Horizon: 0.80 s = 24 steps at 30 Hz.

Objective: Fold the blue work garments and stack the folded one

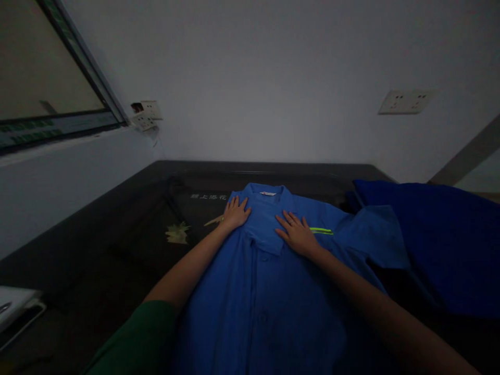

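Note:
A blue work shirt (289, 302) lies spread front side up on a dark table, its collar toward the wall. On the collar's inside is a white label (267, 194). My left hand (235, 213) rests flat on the shirt's left shoulder, just beside the collar, fingers spread. On the chest, right of the placket, lies my right hand (297, 232), also with fingers apart. A yellow-green reflective stripe (322, 230) shows just past it. The short right sleeve (377, 234) extends outward; the left sleeve is not visible.
Darker blue folded cloth (441, 245) lies at the right. The dark tabletop (128, 219) bears a printed leaf pattern and meets the wall. At the lower left sits a white object (19, 307). Wall sockets (406, 101) and a window (47, 62) are above.

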Available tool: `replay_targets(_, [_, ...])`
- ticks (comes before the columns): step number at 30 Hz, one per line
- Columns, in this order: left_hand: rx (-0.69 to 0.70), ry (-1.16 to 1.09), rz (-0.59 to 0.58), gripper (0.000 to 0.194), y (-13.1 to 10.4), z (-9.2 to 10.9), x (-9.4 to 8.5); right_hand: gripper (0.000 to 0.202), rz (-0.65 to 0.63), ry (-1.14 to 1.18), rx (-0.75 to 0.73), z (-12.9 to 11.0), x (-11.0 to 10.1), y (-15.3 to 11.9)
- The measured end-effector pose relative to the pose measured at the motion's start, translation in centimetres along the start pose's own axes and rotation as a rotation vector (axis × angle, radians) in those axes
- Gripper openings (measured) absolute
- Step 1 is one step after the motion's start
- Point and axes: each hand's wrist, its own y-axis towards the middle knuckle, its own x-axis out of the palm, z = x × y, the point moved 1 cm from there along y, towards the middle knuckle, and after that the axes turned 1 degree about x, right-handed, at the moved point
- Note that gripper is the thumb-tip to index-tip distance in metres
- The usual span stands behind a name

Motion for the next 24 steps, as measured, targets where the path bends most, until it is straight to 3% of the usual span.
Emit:
replay_targets(3, [0.011, -0.03, 0.099, 0.053, -0.3, 0.4, -1.3, 0.056, -0.008, 0.016, 0.015, -0.2, -1.0, -0.2])
replay_targets(5, [0.083, -0.051, 0.204, 0.045, -1.2, 0.6, -2.4, 0.053, 0.062, 0.046, 0.014, -1.3, -2.3, -0.6])
replay_targets(7, [0.189, -0.086, 0.236, 0.038, -2.6, 0.7, -3.4, 0.045, 0.151, 0.101, -0.065, -3.3, -3.5, -1.3])
replay_targets(10, [0.348, -0.176, 0.12, 0.036, -5.8, 0.5, -4.5, 0.036, 0.166, 0.133, -0.27, -7.1, -4.2, -2.4])
replay_targets(12, [0.418, -0.224, 0.029, 0.037, -8.2, 0.4, -4.8, 0.033, 0.125, 0.065, -0.31, -9.2, -3.8, -2.8])
replay_targets(14, [0.447, -0.254, -0.012, 0.04, -10.2, 0.4, -4.7, 0.036, 0.085, -0.015, -0.253, -10.5, -3.1, -2.7])
replay_targets(17, [0.433, -0.296, 0.017, 0.042, -12.0, 0.2, -3.9, 0.037, 0.043, -0.066, -0.136, -11.1, -2.5, -2.2])
replay_targets(24, [0.426, -0.397, 0.066, 0.035, -12.6, 0.0, -2.9, 0.031, 0.076, 0.007, -0.053, -11.0, -2.6, -2.1])
